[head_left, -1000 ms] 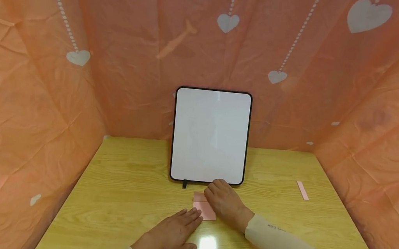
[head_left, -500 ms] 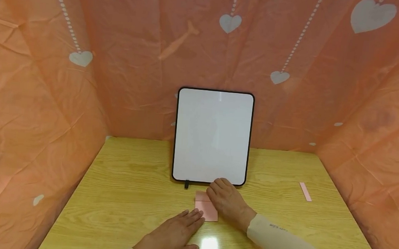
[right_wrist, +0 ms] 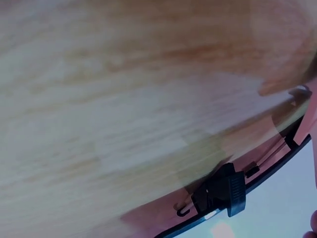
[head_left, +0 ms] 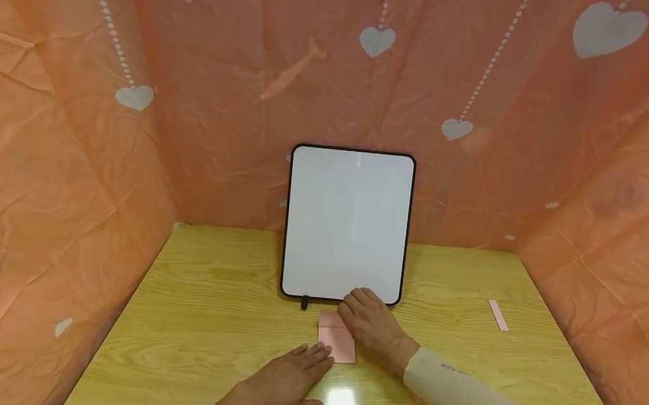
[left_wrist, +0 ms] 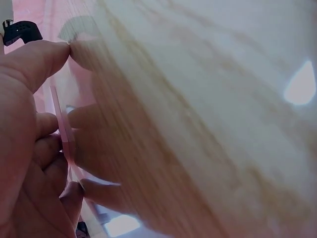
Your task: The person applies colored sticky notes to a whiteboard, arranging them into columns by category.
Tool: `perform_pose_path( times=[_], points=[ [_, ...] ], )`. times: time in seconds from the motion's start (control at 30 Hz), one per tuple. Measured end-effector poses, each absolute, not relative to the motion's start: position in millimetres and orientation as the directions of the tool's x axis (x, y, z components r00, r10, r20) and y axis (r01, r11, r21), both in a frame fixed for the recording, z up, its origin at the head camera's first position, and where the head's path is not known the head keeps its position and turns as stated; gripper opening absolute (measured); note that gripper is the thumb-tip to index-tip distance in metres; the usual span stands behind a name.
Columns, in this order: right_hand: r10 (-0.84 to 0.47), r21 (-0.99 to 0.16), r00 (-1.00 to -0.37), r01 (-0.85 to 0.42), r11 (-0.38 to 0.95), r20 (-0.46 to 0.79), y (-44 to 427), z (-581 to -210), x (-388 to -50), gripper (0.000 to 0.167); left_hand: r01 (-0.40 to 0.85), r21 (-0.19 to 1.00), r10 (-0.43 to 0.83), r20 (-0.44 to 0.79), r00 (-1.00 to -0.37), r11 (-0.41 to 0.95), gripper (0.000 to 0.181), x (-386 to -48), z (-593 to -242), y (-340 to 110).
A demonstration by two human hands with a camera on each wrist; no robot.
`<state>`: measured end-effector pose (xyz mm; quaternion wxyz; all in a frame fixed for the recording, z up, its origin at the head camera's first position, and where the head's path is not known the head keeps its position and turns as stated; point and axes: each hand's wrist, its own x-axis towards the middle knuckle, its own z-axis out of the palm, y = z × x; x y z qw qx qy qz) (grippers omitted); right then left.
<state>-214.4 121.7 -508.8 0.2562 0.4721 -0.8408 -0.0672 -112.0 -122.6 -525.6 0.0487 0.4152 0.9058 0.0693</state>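
A small piece of pink paper (head_left: 338, 345) lies on the table in front of the whiteboard, with a crosswise line near its far end. My left hand (head_left: 285, 380) lies palm down with straight fingers, its fingertips touching the paper's near left corner. In the left wrist view the paper's pink edge (left_wrist: 61, 115) shows beside those fingers. My right hand (head_left: 374, 329) has curled fingers at the far right part of the paper and appears to pinch it there. Its fingertips are hidden in the head view, and the right wrist view barely catches the hand.
Behind the paper a black-framed whiteboard (head_left: 348, 226) stands upright, with a black foot (head_left: 304, 302) at its lower left. A narrow pink strip (head_left: 499, 315) lies on the right side of the wooden table (head_left: 207, 308). Orange cloth (head_left: 215, 137) surrounds three sides.
The head view has shifted slightly, so everything appears a little farther right and lower. Both hands keep about the same places on the paper.
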Motion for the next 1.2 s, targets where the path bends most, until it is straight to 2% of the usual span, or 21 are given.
perform_pose_path(
  times=[0.33,0.5,0.57,0.7,0.9,1.2],
  points=[
    [-0.839,0.384,-0.388,-0.759,0.525,0.381,122.9,-500.0,-214.3,0.016,0.763,0.163,0.773,-0.003,-0.634,0.626,0.069,-111.9,-529.2,-123.3],
    [-0.806,0.394,-0.304,-0.750,0.532,0.508,123.4,-487.2,-219.2,0.038,0.758,0.198,0.776,-0.025,-0.630,0.622,0.070,-114.0,-528.0,-122.2],
    [-0.772,0.373,-0.274,-0.752,0.544,0.573,121.9,-478.9,-224.4,0.040,0.754,0.207,0.776,-0.038,-0.630,0.623,0.070,-114.9,-527.6,-122.5],
    [-0.715,0.359,-0.229,-0.740,0.569,0.661,117.1,-457.8,-238.5,0.029,0.743,0.227,0.770,-0.059,-0.635,0.630,0.071,-116.1,-527.2,-123.8],
    [-0.690,0.428,-0.174,-0.671,0.605,0.702,109.7,-429.6,-263.2,0.015,0.740,0.226,0.766,-0.052,-0.641,0.634,0.070,-116.8,-528.1,-124.1],
    [-0.694,0.485,-0.132,-0.625,0.612,0.707,93.3,-401.4,-296.4,0.015,0.723,0.258,0.760,-0.080,-0.644,0.640,0.072,-118.1,-527.5,-124.4]
  ],
)
